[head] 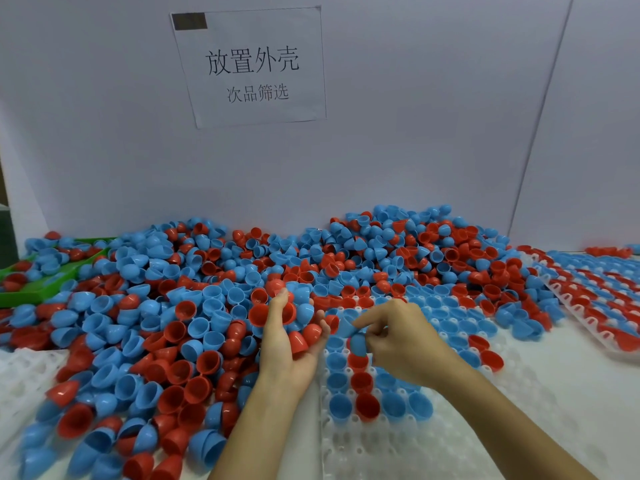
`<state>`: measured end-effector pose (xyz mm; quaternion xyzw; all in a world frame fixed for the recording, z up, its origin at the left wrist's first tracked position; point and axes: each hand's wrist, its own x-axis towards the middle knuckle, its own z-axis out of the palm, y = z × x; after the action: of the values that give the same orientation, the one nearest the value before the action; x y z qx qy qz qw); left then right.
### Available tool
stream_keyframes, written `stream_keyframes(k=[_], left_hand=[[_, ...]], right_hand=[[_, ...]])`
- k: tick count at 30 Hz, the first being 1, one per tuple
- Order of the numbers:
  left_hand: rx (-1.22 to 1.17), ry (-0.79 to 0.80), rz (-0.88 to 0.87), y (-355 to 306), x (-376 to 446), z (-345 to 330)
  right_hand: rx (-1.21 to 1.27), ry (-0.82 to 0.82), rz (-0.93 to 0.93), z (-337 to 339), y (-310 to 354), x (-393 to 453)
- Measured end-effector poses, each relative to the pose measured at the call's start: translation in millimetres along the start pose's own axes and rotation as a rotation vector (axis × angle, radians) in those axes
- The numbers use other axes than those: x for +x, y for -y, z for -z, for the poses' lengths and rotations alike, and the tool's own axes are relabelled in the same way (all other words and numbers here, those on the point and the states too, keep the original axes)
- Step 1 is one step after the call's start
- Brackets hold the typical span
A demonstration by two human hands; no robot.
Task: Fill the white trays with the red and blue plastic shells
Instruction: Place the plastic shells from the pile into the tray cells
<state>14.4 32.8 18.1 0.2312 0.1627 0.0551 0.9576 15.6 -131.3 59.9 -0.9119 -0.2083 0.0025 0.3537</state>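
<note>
Forearms low, left hand [289, 336] cupped around shells [301, 337], right hand [398, 336] pinching blue shell [357, 344] above tray [450, 427]

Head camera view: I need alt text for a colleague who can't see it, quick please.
A person's right hand pinches a blue shell above a partly filled white tray, while the left hand cradles several red and blue shells. A large loose pile of shells lies to the left and behind.
</note>
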Motion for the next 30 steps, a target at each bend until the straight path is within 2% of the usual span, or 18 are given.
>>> stream_keyframes(k=[7, 13, 14, 17, 22, 26, 30], left_hand=[[0.009, -0.017, 0.0, 1, 1, 1], [0.002, -0.014, 0.006, 0, -1, 0], [0.003, -0.012, 0.007, 0, -1, 0], [0.018, -0.007, 0.01, 1, -2, 0], [0.038, 0.016, 0.014, 3, -1, 1], [0.037, 0.032, 0.024, 4, -1, 2], [0.039, 0.039, 0.029, 4, -1, 2]], right_hand=[[0.348, -0.062, -0.248, 13, -20, -2], [0.651, -0.031, -0.381, 31, -37, -9], [0.628, -0.047, -0.386, 35, -42, -12], [0.34, -0.089, -0.307, 49, -50, -22], [-0.009, 0.021, -0.234, 62, -57, -32], [-0.115, 0.138, -0.251, 62, -58, -38], [-0.238, 0.215, -0.18, 60, -55, -41]])
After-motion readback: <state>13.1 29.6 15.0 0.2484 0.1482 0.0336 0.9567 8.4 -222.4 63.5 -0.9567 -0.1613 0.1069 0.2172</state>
